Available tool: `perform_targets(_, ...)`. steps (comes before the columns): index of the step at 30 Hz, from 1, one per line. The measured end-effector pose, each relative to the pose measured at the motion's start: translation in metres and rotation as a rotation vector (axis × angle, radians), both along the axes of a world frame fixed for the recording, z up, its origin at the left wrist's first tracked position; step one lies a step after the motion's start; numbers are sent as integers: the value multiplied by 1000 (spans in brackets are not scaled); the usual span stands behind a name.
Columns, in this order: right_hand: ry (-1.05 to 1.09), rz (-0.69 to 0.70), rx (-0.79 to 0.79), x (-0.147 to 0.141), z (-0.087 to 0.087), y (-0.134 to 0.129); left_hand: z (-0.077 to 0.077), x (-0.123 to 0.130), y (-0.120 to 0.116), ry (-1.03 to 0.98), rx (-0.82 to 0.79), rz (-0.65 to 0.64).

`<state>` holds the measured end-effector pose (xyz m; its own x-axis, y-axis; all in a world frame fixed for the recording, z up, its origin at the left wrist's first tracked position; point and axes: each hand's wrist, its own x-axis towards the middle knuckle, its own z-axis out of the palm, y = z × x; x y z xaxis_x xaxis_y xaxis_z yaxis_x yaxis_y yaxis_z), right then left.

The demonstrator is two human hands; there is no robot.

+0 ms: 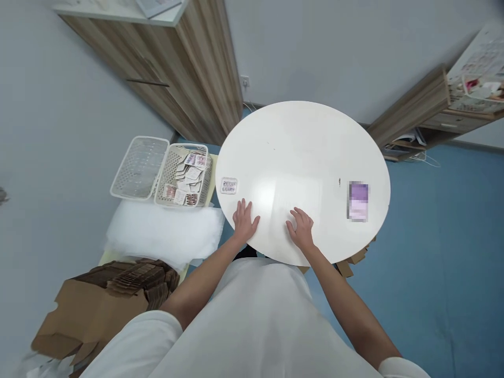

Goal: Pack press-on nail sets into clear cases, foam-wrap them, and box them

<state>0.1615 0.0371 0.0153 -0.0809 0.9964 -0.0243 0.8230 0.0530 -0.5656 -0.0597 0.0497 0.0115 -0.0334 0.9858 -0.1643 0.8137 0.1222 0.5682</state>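
My left hand [244, 221] rests on the white oval table [299, 136] near its front left edge, fingers spread and holding nothing. Just beyond its fingertips lies a small clear flat pack [229, 185] with rows of little purplish pieces in it. To the right, my right hand [302, 229] is over the tabletop with its fingers apart and slightly curled, nothing in it. Farther right on the table is a pixelated purple and pink rectangular item [358, 201]; its kind cannot be made out. A small dark mark [339, 181] shows on the surface near it.
Left of the table, a white lidded basket [183, 173] stands with its lid up, holding several small packs and cards. White wrapping sheets [165, 231] and folded brown cardboard boxes [98, 310] lie nearer me. A wooden cabinet [205, 63] and a shelf unit [417, 110] stand behind.
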Motion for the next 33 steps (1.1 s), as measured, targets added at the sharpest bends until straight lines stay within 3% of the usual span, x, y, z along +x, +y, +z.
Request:
perform_targets(3, 178, 117, -142, -53, 4, 28, -3, -50, 21, -87, 24, 226)
perform_targets(7, 361, 133, -337, -117, 4, 61, -6, -101, 56, -309, -10, 355)
perform_targets(13, 716, -24, -535, -169, 1, 84, -17, -130, 82, -602, -106, 448)
perform_targets(19, 928, -136, -626, -186, 2, 93, -23, -137, 89, -616, -174, 358)
perform_targets(26, 946, -210, -615, -199, -1, 94, -24, -135, 93, -564, -201, 334)
perform_targets(33, 888, -250, -515, -167, -5, 67, -16, -104, 77, -637, -199, 238)
